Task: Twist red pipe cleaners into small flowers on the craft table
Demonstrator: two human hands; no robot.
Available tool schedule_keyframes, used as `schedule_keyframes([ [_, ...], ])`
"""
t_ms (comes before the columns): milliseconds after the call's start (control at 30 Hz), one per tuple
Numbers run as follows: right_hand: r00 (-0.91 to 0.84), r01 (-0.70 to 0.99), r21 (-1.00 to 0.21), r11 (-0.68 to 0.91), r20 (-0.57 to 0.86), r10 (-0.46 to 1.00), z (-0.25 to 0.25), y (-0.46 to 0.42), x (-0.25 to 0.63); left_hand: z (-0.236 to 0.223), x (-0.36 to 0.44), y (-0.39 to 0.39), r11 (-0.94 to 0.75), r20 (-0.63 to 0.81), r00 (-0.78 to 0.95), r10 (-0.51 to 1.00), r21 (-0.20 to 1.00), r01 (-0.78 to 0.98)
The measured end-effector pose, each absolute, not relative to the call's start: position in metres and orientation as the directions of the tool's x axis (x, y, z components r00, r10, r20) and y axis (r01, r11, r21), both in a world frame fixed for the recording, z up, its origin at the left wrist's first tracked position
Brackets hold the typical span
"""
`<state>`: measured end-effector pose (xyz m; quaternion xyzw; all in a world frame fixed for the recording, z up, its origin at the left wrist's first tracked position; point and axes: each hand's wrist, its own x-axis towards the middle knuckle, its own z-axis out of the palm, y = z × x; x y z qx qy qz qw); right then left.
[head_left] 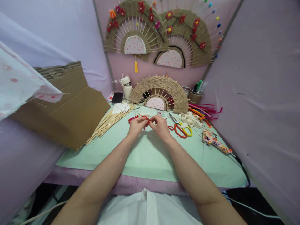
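Note:
In the head view, my left hand (pixel 136 127) and my right hand (pixel 159 126) meet over the middle of the green tabletop. Their fingertips pinch a small red fuzzy pipe cleaner (pixel 147 122) between them; its exact shape is mostly hidden by the fingers. Just left of my left hand lies a bunch of red and pink fuzzy pieces (pixel 133 118). A red pipe cleaner loop (pixel 171 127) rests right of my right hand, beside red-handled scissors (pixel 180 131) and yellow-handled scissors (pixel 188 129). Behind the hands stands a twine-wrapped fan (pixel 161 82) with a dotted white centre.
Thin wooden sticks (pixel 106 123) and a cardboard sheet (pixel 70 109) occupy the left side. To the right are a patterned glue gun (pixel 217 142) with a black cable, pale fabric strips (pixel 191 119) and coloured pipe cleaners (pixel 206 109). A white bottle (pixel 127 89) stands behind.

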<state>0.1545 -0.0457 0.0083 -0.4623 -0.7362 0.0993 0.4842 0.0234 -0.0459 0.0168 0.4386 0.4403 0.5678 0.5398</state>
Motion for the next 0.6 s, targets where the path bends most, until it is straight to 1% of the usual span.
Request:
schedule_keyframes([
  [100, -0.235, 0.634, -0.441, 0.636, 0.673, 0.701, 0.0093, -0.0447, 0.1565, 0.0170, 0.0210, -0.0461, 0.030, -0.031, 0.000, 1.000, 0.969, -0.245],
  [200, -0.379, 0.653, -0.295, 0.698, 0.670, 0.638, 0.0116, -0.0448, 0.1569, 0.0178, 0.0172, -0.0470, 0.099, -0.096, 0.025, 0.995, 0.965, -0.241],
  [267, -0.435, 0.650, -0.253, 0.717, 0.650, 0.623, 0.0126, -0.0454, 0.1565, 0.0179, 0.0147, -0.0475, 0.144, -0.136, 0.051, 0.989, 0.957, -0.251],
  [300, -0.441, 0.642, -0.260, 0.722, 0.645, 0.624, 0.0127, -0.0458, 0.1562, 0.0178, 0.0138, -0.0474, 0.162, -0.150, 0.064, 0.987, 0.952, -0.261],
  [333, -0.425, 0.630, -0.293, 0.720, 0.645, 0.635, 0.0126, -0.0461, 0.1561, 0.0174, 0.0133, -0.0471, 0.167, -0.154, 0.070, 0.986, 0.947, -0.275],
  [367, -0.379, 0.615, -0.355, 0.704, 0.650, 0.659, 0.0124, -0.0462, 0.1559, 0.0170, 0.0131, -0.0465, 0.157, -0.144, 0.066, 0.987, 0.944, -0.291],
  [433, -0.199, 0.557, -0.558, 0.615, 0.629, 0.751, 0.0117, -0.0457, 0.1555, 0.0159, 0.0139, -0.0447, 0.090, -0.088, 0.020, 0.996, 0.943, -0.319],
  [467, -0.095, 0.498, -0.678, 0.541, 0.578, 0.811, 0.0111, -0.0450, 0.1551, 0.0154, 0.0147, -0.0438, 0.038, -0.046, -0.015, 0.999, 0.945, -0.326],
  [533, 0.040, 0.332, -0.873, 0.358, 0.392, 0.919, 0.0095, -0.0429, 0.1537, 0.0146, 0.0168, -0.0423, -0.067, 0.046, -0.076, 0.996, 0.948, -0.310],
  [600, 0.046, 0.157, -0.971, 0.179, 0.188, 0.981, 0.0073, -0.0404, 0.1516, 0.0139, 0.0191, -0.0421, -0.145, 0.123, -0.099, 0.988, 0.955, -0.258],
])
